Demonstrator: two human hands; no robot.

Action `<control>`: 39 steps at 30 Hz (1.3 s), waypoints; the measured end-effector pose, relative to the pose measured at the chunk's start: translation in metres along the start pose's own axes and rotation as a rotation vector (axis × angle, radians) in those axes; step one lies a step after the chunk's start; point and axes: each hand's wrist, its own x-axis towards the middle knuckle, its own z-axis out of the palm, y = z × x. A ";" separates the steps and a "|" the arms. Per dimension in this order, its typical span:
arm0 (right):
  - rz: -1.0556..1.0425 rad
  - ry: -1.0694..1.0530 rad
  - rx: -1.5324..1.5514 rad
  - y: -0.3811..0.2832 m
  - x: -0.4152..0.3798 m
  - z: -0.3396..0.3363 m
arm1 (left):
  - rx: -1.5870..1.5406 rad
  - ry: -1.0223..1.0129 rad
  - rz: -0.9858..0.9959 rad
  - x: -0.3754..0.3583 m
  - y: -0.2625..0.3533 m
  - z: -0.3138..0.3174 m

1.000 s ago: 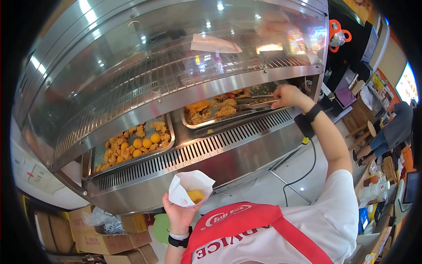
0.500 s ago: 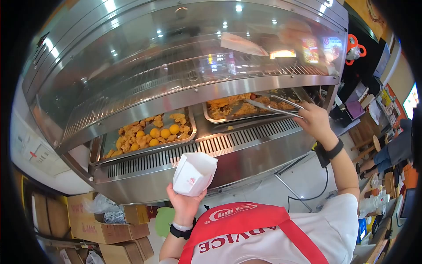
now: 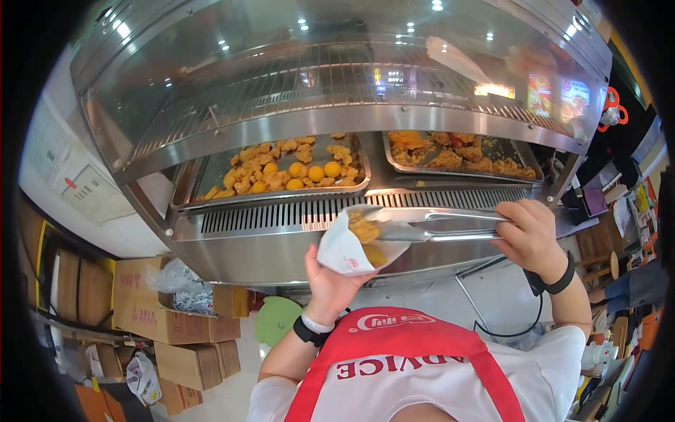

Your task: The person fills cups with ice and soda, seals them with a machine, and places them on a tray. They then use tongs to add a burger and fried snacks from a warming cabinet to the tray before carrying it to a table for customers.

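At the lower middle we read "ADVICE", mirrored, on the red apron (image 3: 394,352). The logo above it is illegible to us.

The tongs (image 3: 429,225) are polished, mirror-bright metal; the bag (image 3: 348,252) is matt white paper; the food (image 3: 365,228) looks rough, crumbed; the warmer (image 3: 281,218) is brushed steel under glossy glass.

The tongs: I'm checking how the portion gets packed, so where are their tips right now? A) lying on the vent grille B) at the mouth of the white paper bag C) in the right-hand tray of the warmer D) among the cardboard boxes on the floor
B: the tongs, gripped by the right hand, carry a fried piece at the opening of the white paper bag held in the left hand.
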 end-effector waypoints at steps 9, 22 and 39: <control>0.152 0.019 0.283 0.005 0.014 -0.043 | -0.115 0.091 0.067 -0.003 0.016 -0.012; 0.767 0.584 0.320 0.072 0.053 -0.162 | -0.142 0.117 0.181 -0.016 0.043 0.020; 0.696 0.820 -0.002 0.197 0.219 -0.116 | -0.122 0.080 0.330 -0.076 0.072 -0.041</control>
